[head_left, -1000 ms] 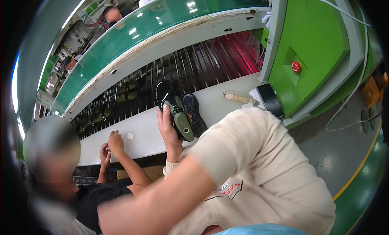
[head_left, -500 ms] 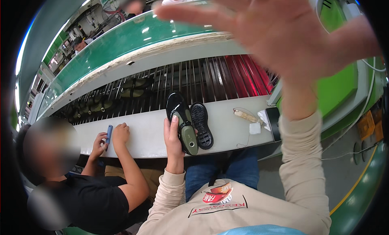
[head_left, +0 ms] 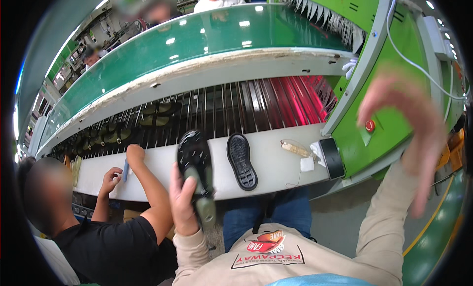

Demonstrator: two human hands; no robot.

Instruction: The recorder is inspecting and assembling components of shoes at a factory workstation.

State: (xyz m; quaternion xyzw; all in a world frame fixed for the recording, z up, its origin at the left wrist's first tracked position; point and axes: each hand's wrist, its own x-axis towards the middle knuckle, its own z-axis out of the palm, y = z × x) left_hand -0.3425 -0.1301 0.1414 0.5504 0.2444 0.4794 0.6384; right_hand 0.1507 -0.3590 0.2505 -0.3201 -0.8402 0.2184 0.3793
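Black shoe upper [head_left: 192, 150]: clasped in the left hand [head_left: 183, 200], thumb pointing far.
Right hand [head_left: 426, 123]: lifted at right, blurred, loosely spread, holding nothing.

black-and-green shoe upper [head_left: 197, 171], black sole [head_left: 241, 161]

Shoe [head_left: 193, 153]: black and green, gripped in the left hand [head_left: 183, 201], its shiny black front reaching past the fingers.
Sole [head_left: 241, 162]: black, lying patterned face up between left and right hand [head_left: 418, 108], nearer the left.
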